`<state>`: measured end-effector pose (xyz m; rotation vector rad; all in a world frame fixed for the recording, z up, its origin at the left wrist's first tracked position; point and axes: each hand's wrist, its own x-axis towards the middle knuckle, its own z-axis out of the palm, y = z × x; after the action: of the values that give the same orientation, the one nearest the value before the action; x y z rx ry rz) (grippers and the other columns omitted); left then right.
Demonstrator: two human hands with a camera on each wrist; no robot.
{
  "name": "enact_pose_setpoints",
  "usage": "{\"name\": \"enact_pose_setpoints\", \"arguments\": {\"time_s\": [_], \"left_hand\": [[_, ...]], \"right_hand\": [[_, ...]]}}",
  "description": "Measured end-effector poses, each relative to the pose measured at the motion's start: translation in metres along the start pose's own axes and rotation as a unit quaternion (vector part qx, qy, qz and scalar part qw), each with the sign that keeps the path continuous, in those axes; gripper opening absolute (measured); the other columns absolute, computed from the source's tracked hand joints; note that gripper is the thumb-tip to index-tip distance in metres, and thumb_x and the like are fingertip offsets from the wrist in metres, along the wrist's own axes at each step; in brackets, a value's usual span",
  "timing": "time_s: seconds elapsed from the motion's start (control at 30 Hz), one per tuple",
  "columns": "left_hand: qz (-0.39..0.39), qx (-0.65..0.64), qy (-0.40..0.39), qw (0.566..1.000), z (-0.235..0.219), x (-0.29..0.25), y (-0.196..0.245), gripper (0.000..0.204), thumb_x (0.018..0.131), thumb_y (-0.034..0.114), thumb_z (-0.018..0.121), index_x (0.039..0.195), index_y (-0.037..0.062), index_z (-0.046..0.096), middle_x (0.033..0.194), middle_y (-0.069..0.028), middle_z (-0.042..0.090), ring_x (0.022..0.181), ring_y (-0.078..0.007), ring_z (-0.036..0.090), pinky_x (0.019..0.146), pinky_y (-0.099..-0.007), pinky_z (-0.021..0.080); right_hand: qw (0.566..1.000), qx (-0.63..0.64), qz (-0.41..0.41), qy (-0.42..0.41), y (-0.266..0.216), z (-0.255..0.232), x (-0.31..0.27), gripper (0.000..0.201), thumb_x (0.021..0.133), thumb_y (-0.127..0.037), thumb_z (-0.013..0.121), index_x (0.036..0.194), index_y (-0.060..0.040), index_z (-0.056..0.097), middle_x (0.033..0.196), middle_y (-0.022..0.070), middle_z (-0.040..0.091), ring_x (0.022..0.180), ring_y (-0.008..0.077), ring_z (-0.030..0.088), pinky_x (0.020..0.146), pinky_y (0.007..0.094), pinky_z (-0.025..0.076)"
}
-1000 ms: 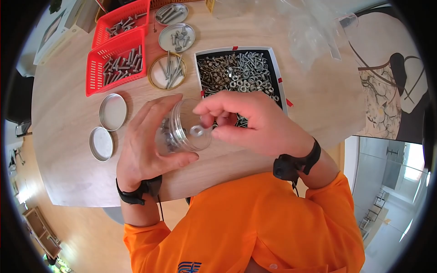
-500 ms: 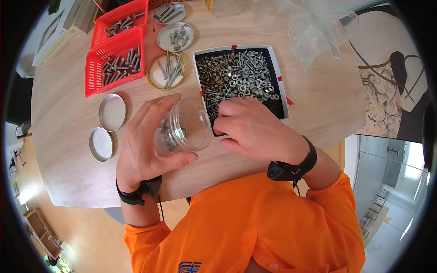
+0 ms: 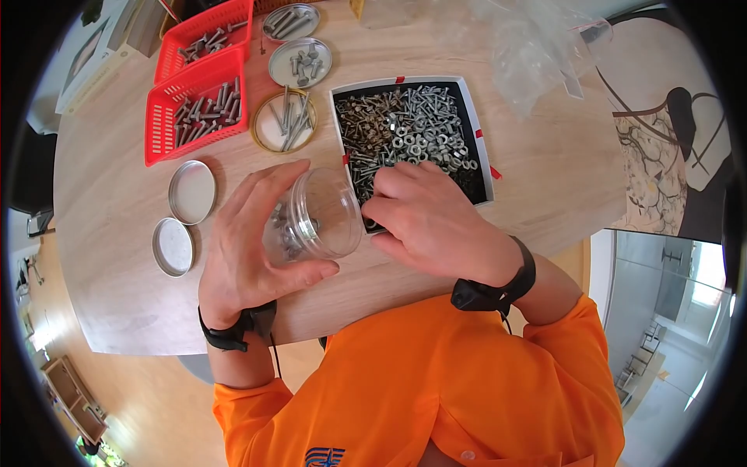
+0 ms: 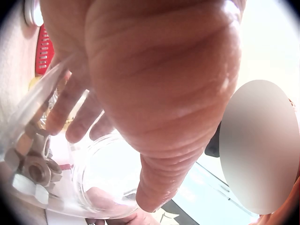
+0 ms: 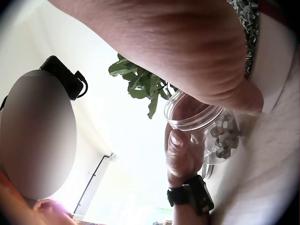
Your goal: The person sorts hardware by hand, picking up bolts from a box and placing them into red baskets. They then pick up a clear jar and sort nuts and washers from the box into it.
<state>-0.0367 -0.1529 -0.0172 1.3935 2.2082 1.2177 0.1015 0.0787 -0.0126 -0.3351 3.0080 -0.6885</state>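
Note:
My left hand (image 3: 249, 241) grips a clear plastic jar (image 3: 333, 214), tilted on its side with its open mouth toward the right hand. Several metal nuts (image 4: 37, 171) lie inside the jar, near its bottom. My right hand (image 3: 436, 226) reaches into the near left corner of a shallow white-rimmed box (image 3: 479, 156), its fingers bent downward. Those fingertips are hidden behind the hand, so I cannot tell whether they pinch anything. In the box lie brownish screws (image 3: 366, 124), silver screws (image 3: 436, 107) and loose nuts (image 3: 424, 146).
Two red baskets (image 3: 156, 128) of bolts stand at the back left. Beside them, round lids (image 3: 301, 62) hold more bolts, and a gold-rimmed lid (image 3: 261, 140) holds long ones. Two lids (image 3: 192, 192) lie left of the jar. Clear plastic bags (image 3: 537, 62) lie at the back right.
A nut at the jar's mouth has left the right hand. That hand has moved from the mouth down into the box. The left hand and jar have hardly moved.

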Motion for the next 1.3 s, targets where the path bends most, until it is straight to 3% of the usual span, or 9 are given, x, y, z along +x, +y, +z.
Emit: {"name": "enact_pose_setpoints", "arguments": {"time_s": [0.43,0.7,1.03,1.3], "left_hand": [[-0.001,-0.005,0.001,1.000,0.001,0.001,0.002,0.101,0.062,0.053,0.095,0.139,-0.0008,0.059,0.127,-0.0195,0.067,0.116,-0.0389,0.065,0.098,-0.0459,0.053],[0.000,-0.009,0.003,1.000,0.001,0.000,0.002,0.100,0.062,0.053,0.095,0.139,-0.0009,0.059,0.127,-0.0194,0.067,0.116,-0.0390,0.065,0.098,-0.0460,0.052],[-0.006,-0.006,0.000,1.000,0.001,0.001,0.004,0.100,0.062,0.053,0.095,0.139,-0.0004,0.059,0.125,-0.0194,0.067,0.114,-0.0390,0.065,0.097,-0.0455,0.053],[0.002,-0.005,0.002,1.000,0.001,0.000,0.004,0.098,0.062,0.050,0.096,0.139,0.0009,0.060,0.126,-0.0195,0.067,0.115,-0.0395,0.064,0.098,-0.0458,0.052]], "right_hand": [[0.999,-0.046,-0.011,0.006,-0.002,0.004,-0.004,0.022,0.077,-0.019,0.081,0.094,-0.0085,0.074,0.098,0.0050,0.056,0.098,0.0261,0.057,0.083,0.0408,0.045],[0.998,0.032,-0.010,0.047,0.003,0.000,-0.013,0.028,0.075,-0.014,0.081,0.100,-0.0087,0.071,0.098,0.0056,0.056,0.097,0.0264,0.057,0.081,0.0417,0.045],[0.997,-0.067,-0.010,0.021,-0.005,0.009,-0.009,0.019,0.075,-0.016,0.080,0.092,-0.0085,0.074,0.097,0.0044,0.057,0.096,0.0254,0.057,0.083,0.0400,0.043],[0.997,-0.021,-0.016,0.068,-0.002,0.017,-0.015,0.020,0.076,-0.014,0.079,0.093,-0.0081,0.070,0.096,0.0047,0.056,0.095,0.0263,0.057,0.082,0.0403,0.042]]}}
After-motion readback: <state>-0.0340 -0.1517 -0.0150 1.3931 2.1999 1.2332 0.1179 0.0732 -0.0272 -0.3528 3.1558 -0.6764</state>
